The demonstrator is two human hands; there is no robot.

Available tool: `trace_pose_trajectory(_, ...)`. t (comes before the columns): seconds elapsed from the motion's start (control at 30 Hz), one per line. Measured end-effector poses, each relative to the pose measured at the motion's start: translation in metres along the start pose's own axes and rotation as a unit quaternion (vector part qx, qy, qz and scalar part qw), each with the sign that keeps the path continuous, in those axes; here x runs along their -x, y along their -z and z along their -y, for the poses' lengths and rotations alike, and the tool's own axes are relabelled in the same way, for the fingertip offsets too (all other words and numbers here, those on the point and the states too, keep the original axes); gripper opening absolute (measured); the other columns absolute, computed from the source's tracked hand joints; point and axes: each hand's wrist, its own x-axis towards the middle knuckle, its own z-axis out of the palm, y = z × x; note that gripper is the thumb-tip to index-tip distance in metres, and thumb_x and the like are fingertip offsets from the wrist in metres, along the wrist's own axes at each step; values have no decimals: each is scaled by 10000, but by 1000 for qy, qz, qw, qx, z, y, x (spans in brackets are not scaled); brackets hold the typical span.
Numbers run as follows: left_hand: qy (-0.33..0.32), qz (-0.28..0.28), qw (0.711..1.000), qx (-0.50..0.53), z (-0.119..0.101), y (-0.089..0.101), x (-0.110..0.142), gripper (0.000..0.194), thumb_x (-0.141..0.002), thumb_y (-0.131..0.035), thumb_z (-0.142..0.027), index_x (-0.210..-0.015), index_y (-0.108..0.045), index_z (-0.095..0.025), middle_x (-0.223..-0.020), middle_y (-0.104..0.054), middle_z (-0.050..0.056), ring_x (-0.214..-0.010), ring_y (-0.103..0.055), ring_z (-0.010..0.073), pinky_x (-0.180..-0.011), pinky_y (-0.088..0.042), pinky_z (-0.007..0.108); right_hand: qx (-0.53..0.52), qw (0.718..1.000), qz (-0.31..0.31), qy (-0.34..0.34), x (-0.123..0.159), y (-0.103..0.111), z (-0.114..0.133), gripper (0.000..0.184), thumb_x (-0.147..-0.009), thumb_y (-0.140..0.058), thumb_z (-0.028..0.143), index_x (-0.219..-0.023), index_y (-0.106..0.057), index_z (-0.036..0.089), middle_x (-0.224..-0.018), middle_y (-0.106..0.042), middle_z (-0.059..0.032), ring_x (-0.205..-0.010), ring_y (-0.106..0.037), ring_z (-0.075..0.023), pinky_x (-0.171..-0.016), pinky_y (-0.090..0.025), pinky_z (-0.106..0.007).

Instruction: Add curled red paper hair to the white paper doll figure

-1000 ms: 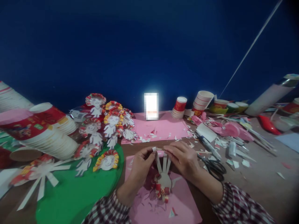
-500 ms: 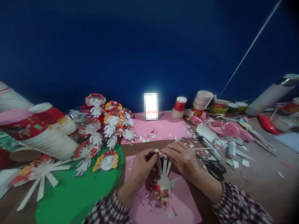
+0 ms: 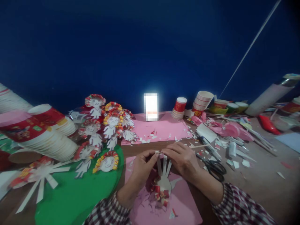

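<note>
A cut paper cup [image 3: 164,184], its flat round base facing up, hangs below my hands over a pink sheet [image 3: 185,204]. Several white strips fan up from the base, and curled red and yellow strips hang at its lower side. My left hand [image 3: 144,164] is closed, thumb and fingers pinching the tip of one strip. At the same tip are the bent fingers of my right hand [image 3: 184,159]. A thin wooden stick [image 3: 199,146] pokes out to the right from under that hand; its other end is hidden by the fingers.
Left, several paper figures with curled red-yellow rims [image 3: 112,120] stand by a green board [image 3: 77,193] and stacked paper cups [image 3: 47,137]. Black-handled scissors [image 3: 217,170], paper scraps and a small bottle [image 3: 232,149] lie right. A glowing, blurred-out rectangle [image 3: 151,107] stands behind.
The stick's free end has tilted up slightly and shifted left. Both hands keep nearly the same place and grip; the whole view has slid a little.
</note>
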Motion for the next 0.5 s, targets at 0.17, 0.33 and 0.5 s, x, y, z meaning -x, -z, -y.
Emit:
trace_pose_trajectory(0.17, -13, 5, 999, -37, 2, 1, -2, 285, -745, -627, -384, -878, -678, -137, -687, -671, 46, -489, -574, 117, -454, -453, 206, -12, 1000, 18, -9, -1, 0, 1, 208, -878, -480, 164, -1041, -606, 187, -982, -636, -70, -897, -556, -172, -789, -470, -318)
trace_pose_trajectory(0.33, -19, -12, 999, -40, 2, 0, -3, 283, -720, -649, -377, -867, -693, -139, -737, -683, 61, -522, -581, 127, -450, -441, 202, -26, 999, 30, 5, -1, 0, 2, 226, -873, -479, 161, -1062, -599, 187, -978, -638, -71, -894, -559, -178, -777, -475, -319)
trace_pose_trajectory(0.5, -17, -10, 999, -47, 3, 0, -3, 287, -719, -651, -363, -891, -704, -139, -709, -682, 66, -492, -566, 122, -438, -424, 195, -26, 999, 22, 6, -1, 0, 3, 214, -879, -472, 170, -1041, -611, 188, -943, -643, -69, -873, -564, -172, -768, -478, -314)
